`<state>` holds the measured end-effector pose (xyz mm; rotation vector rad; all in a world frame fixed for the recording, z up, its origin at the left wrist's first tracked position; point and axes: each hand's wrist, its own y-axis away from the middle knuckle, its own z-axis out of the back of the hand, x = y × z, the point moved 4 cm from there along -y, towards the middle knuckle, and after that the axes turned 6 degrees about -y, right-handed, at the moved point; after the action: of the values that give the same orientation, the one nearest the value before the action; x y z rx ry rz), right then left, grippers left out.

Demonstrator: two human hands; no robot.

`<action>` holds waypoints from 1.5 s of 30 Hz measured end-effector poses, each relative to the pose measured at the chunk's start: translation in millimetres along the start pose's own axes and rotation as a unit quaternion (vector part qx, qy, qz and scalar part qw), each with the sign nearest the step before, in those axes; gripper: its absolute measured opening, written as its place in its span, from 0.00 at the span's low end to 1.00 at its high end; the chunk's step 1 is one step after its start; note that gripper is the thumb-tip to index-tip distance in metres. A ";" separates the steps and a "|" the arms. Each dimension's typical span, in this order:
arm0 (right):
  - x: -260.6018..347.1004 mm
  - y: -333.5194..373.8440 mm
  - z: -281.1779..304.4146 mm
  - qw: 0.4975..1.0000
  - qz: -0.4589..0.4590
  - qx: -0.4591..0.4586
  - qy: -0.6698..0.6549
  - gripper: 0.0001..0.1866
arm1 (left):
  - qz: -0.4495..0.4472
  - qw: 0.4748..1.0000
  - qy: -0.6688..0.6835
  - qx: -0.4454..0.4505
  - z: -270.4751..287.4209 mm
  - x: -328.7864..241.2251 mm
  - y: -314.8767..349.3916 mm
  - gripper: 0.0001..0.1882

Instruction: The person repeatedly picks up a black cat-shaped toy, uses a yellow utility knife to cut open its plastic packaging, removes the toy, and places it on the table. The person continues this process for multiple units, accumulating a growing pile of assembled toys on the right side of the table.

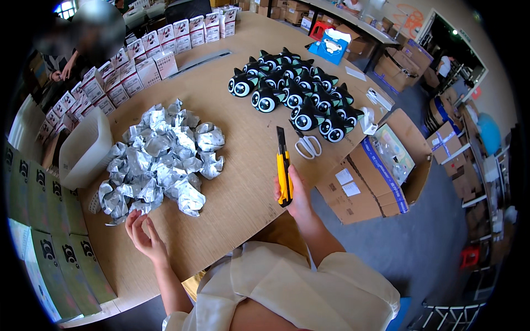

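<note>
A yellow and black utility knife [284, 175] stands upright in my right hand [300, 194], its dark blade end pointing away from me. My left hand [146, 238] hangs over the near left of the table, fingers loosely curled and apart, with nothing in it. Just beyond those fingers lies a heap of crumpled silver foil wraps [165, 151]. Past the knife, white-handled scissors [308, 147] rest near the table's right edge. Behind them sit several black cat-like figures [298, 88] with big round eyes, grouped closely together.
Rows of small white boxes [132, 77] line the far left edge. A translucent plastic bin [85, 146] stands beside the foil, and green boxes [47, 204] are stacked at left. An open carton [361, 193] stands by the table's right side. Another person's hands [63, 70] show far left.
</note>
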<state>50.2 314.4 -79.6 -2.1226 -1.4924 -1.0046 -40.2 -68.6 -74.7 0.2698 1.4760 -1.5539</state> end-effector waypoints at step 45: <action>25.3 -44.0 14.2 0.469 0.278 -0.090 0.834 0.24 | 0.002 0.995 -0.102 0.022 1.5 -27.0 -10.3 0.06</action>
<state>19.5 357.0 -75.7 -0.5159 0.3353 -1.8675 -32.8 -59.1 -48.3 0.1347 1.2831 -1.5622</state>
